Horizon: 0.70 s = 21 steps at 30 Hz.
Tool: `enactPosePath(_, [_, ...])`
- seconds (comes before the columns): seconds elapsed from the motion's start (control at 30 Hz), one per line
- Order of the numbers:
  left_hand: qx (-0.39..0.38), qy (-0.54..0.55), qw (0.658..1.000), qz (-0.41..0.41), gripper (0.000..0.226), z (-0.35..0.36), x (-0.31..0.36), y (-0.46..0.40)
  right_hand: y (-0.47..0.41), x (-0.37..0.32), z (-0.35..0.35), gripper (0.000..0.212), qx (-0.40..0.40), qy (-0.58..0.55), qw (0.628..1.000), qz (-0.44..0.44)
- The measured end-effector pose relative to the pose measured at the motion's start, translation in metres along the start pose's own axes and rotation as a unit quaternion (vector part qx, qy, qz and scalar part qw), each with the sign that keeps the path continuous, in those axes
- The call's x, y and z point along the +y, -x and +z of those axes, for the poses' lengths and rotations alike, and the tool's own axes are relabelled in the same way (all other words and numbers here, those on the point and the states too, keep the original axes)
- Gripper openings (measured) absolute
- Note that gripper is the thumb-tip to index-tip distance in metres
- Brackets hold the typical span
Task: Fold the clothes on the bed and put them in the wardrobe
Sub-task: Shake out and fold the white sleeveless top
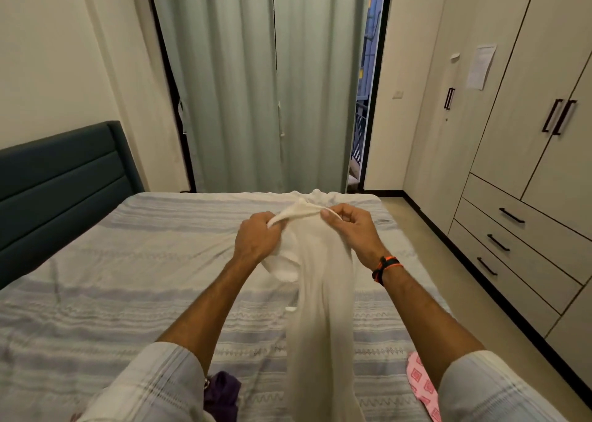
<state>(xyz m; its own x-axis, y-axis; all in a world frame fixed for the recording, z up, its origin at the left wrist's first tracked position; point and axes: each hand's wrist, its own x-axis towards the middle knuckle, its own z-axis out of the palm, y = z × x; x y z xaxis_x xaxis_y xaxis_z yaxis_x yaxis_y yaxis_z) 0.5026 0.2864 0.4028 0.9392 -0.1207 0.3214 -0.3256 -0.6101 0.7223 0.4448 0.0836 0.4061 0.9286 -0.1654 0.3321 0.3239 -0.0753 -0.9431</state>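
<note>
A white garment (323, 293) hangs in the air above the bed (128, 277), its lower part blurred. My left hand (256, 239) grips its top edge at the left. My right hand (350, 229) pinches the same edge at the right, with a black and orange band on the wrist. The cloth between my hands is bunched and lifted. A purple garment (222, 393) lies on the bed near my left elbow. A pink patterned garment (421, 386) lies at the bed's right edge. The wardrobe (525, 107) stands along the right wall with its doors closed.
Three closed drawers (512, 248) sit under the wardrobe doors. A narrow strip of floor (426, 226) runs between bed and wardrobe. Pale green curtains (272, 85) hang behind the bed, with a dark teal headboard (61, 181) at the left.
</note>
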Motion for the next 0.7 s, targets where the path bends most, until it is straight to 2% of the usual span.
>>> enactPosePath(0.13, [0.053,0.157,0.986,-0.027,0.032,0.009,0.025,0.002,0.009,0.016,-0.003,0.035,-0.127,0.143,0.977,0.094])
enactPosePath(0.2, [0.067,0.207,0.976,-0.028,0.034,0.015,0.036,0.003,0.016,0.029,0.000,0.030,-0.186,0.206,0.952,0.129])
enactPosePath(0.23, [0.080,0.227,0.970,-0.033,0.034,0.018,0.039,0.002,0.019,0.036,0.001,0.020,-0.200,0.222,0.944,0.143])
enactPosePath(0.27, [0.097,0.245,0.964,-0.043,0.033,0.020,0.040,-0.001,0.021,0.041,0.001,0.018,-0.202,0.228,0.940,0.154])
enactPosePath(0.3, [0.118,0.257,0.958,-0.055,0.031,0.021,0.039,-0.004,0.022,0.047,-0.001,0.030,-0.196,0.228,0.941,0.156])
enactPosePath(0.43, [0.162,0.220,0.951,-0.146,0.020,0.019,0.020,-0.010,0.014,0.058,-0.012,0.042,-0.102,0.220,0.963,0.113])
enactPosePath(0.5, [0.123,0.174,0.958,-0.194,0.027,0.022,0.007,-0.008,0.009,0.055,-0.013,0.046,-0.070,0.202,0.973,0.083])
enactPosePath(0.57, [0.073,0.124,0.972,-0.188,0.045,0.026,-0.003,-0.002,0.004,0.050,-0.010,0.058,-0.055,0.147,0.985,0.066])
enactPosePath(0.6, [0.047,0.106,0.980,-0.161,0.055,0.030,-0.006,0.001,0.002,0.045,-0.006,0.058,-0.052,0.121,0.989,0.061])
enactPosePath(0.7, [-0.074,0.079,0.993,-0.035,0.069,0.041,-0.001,0.008,-0.004,0.034,0.005,0.027,-0.052,0.078,0.995,0.044])
